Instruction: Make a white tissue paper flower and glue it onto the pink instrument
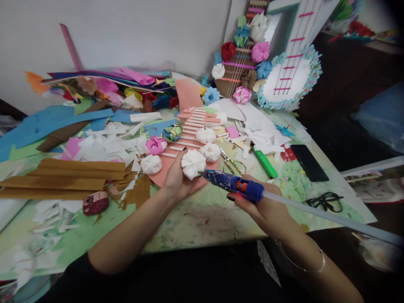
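My left hand is closed on a white paper flower, its thumb at the flower's left side. In my right hand is a blue glue gun, its nozzle at the flower's lower right edge and a long glue stick trailing from its back. Under the flower lies a pink paper guitar shape with white rungs. Around its edge sit more white flowers, a pink flower and a green patterned flower.
Gold-handled scissors, a green tool, a black phone and glasses lie at right. Brown paper and white scraps cover the left. Two decorated paper instruments lean against the wall behind.
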`<state>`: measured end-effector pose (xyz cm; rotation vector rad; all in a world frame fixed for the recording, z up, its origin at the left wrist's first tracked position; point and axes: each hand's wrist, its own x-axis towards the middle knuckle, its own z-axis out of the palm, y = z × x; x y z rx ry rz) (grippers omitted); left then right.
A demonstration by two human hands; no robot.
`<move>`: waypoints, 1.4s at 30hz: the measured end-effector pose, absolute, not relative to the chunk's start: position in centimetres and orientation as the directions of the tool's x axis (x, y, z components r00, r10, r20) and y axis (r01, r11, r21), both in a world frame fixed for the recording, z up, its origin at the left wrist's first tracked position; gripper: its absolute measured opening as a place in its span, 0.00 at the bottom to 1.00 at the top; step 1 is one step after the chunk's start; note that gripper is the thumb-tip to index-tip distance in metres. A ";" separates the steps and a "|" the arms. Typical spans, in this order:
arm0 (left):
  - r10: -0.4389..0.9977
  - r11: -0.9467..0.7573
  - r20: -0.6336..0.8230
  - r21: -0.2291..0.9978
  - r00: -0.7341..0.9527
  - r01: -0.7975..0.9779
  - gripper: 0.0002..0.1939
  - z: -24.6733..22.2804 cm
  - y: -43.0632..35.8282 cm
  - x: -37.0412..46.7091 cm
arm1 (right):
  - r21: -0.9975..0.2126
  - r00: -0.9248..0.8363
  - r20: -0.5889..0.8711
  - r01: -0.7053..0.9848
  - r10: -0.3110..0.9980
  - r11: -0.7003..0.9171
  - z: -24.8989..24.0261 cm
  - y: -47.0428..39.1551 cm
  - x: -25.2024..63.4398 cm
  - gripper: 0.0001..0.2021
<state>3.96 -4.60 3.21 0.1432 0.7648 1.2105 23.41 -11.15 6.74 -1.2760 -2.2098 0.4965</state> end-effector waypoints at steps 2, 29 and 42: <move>0.880 0.379 -0.453 0.493 0.141 -0.783 0.13 3.1 -4.6 3.9 | -0.558 -0.390 0.258 0.686 0.884 0.466 6.8 -11.2 23.6 0.13; 0.812 0.567 -0.481 0.517 0.330 -0.642 0.11 3.8 -5.3 4.2 | -0.561 -0.446 0.358 0.599 0.821 0.570 7.7 -10.2 23.8 0.07; 0.844 0.508 -0.444 0.482 0.301 -0.714 0.11 2.9 -4.7 3.7 | -0.524 -0.365 0.360 0.682 0.859 0.510 7.1 -10.2 24.7 0.11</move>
